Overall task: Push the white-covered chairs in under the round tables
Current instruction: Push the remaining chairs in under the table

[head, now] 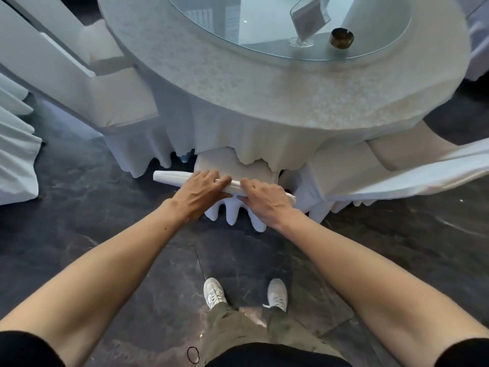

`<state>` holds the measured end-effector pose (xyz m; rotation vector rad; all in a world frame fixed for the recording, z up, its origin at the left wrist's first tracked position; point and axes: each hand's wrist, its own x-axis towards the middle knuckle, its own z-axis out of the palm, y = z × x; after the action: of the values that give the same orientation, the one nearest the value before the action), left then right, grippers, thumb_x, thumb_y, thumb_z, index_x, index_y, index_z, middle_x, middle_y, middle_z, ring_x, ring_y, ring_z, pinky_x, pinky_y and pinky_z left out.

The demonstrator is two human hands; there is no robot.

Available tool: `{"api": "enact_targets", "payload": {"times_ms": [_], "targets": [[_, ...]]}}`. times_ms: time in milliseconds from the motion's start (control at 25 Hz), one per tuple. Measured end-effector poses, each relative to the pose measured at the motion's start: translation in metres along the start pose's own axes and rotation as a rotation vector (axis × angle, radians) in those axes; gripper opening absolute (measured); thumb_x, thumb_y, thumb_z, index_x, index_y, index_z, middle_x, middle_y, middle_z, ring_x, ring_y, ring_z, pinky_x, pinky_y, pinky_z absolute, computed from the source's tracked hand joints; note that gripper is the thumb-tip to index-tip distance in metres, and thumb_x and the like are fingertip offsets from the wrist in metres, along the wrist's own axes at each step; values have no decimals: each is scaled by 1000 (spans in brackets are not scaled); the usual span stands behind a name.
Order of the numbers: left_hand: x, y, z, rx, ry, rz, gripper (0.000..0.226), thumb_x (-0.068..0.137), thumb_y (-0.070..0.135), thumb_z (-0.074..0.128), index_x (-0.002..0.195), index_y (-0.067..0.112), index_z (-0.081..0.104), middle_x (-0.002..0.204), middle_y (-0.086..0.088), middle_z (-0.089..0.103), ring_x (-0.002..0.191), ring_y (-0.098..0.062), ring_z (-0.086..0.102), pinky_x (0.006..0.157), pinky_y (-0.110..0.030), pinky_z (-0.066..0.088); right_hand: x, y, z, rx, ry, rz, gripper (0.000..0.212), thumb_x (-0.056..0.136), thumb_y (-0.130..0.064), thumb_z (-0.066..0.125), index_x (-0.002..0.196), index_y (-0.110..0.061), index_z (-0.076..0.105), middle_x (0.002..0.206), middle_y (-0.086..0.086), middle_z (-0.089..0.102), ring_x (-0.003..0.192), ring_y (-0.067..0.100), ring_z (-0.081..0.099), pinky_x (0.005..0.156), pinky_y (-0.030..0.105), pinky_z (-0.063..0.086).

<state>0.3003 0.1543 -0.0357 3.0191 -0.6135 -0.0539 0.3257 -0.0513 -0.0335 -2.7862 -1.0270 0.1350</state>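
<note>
Both hands, left hand (pixel 202 190) and right hand (pixel 267 200), grip the chair (pixel 169 177) (white-covered) under the round table (pixel 238 83).

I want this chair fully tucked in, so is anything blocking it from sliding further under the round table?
Nothing visible blocks it. Both hands, left and right, grip the top of the white-covered chair's backrest, and its seat already sits beneath the white draped tablecloth. Neighbouring covered chairs stand off to either side.

Chair (pixel 225 178) is sitting right in the middle near me, seat tucked under the round table (pixel 264 86), both hands lying side by side on its top edge. Two more chairs are flanking it, one far left (pixel 87 75), one right (pixel 397 176). A card holder (pixel 308 22) is standing on the table's glass.
</note>
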Motion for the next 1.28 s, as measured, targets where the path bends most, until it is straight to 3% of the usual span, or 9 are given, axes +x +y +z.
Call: {"api": "enact_targets", "payload": {"times_ms": [160,400,720,1000,1160,1280], "targets": [[3,28,-2,-11,33,-26,34,89,37,60,109,11,51,81,-12,54,64,-31,55,64,-40,43,-16,23,-3,-23,20,-82,33,99,-42,47,114,-12,50,87,7,63,67,30,62,51,33,31],[20,137,7,9,86,-163,31,92,46,44,108,19,45,81,-10,55,63,-28,54,61,-36,40,-73,107,-16,-44,-38,-278,34,100,-46,42,115,-16,48,87,2,62,70,26,62,50,32,30],[66,263,17,-24,90,-373,43,92,56,31,109,21,49,80,-9,54,65,-28,54,60,-37,41,-126,213,-41,-83,-121,-464,37,101,-48,35,122,-18,43,97,2,62,80,27,63,56,35,33],[89,299,26,-105,133,-359,49,91,58,31,116,21,52,83,-9,59,65,-27,56,58,-37,46,-145,256,-47,-87,-89,-518,34,100,-47,39,116,-18,45,91,2,61,72,25,62,52,33,37],[98,314,28,-121,158,-360,47,92,57,35,116,21,52,85,-8,59,63,-26,56,54,-31,39,-150,275,-45,-108,-47,-547,31,96,-45,48,111,-18,50,83,1,60,64,24,61,46,32,38],[101,322,27,-117,138,-381,44,90,54,42,116,20,55,83,-8,58,61,-25,55,53,-29,34,-153,279,-48,-98,-54,-535,31,97,-44,45,114,-17,50,86,2,61,68,24,61,50,35,44]]}}
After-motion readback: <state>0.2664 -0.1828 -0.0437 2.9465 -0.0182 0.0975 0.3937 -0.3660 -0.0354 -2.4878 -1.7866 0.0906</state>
